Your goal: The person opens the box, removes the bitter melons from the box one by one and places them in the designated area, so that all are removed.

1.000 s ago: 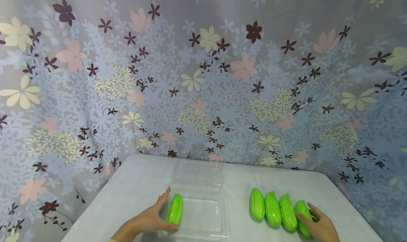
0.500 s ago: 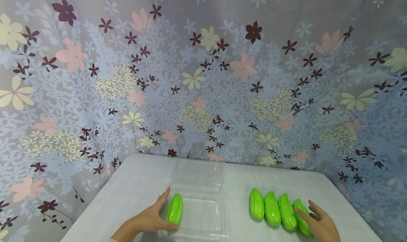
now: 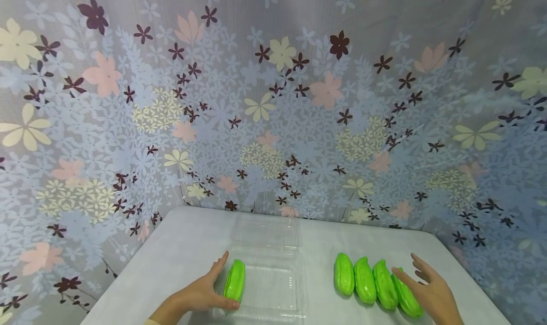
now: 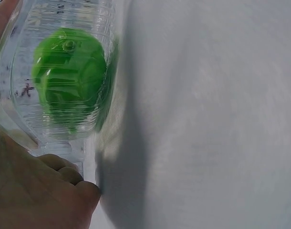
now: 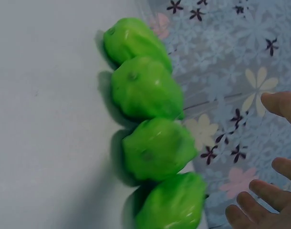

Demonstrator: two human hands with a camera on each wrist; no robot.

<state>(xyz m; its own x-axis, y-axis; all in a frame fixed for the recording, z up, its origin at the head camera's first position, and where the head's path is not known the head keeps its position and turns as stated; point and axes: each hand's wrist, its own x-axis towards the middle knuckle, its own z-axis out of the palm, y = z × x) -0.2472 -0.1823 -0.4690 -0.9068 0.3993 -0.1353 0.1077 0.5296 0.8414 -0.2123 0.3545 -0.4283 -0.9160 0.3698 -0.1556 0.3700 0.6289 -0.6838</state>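
My left hand (image 3: 201, 292) holds the left side of a clear plastic clamshell container (image 3: 295, 292), thumb at its near edge and index finger toward the far one. One bright green, ridged, elongated toy vegetable (image 3: 235, 281) lies in the container along its left wall; it shows through the plastic in the left wrist view. To the right, several matching toy vegetables stand side by side in a slanting row, including the leftmost toy vegetable (image 3: 344, 274). My right hand (image 3: 431, 294), fingers spread, hovers by the rightmost toy vegetable (image 3: 409, 300) and partly hides it. Nothing is in its grasp.
The container's lid (image 3: 267, 230) is folded back toward the far edge of the white-covered table (image 3: 183, 239). A floral curtain (image 3: 273, 125) hangs directly behind the table. White tabletop separates the container from the row.
The rightmost toy vegetable has shifted left against its neighbour. My right hand has come away from it, its fingers spreading. My left hand and the container stay put.
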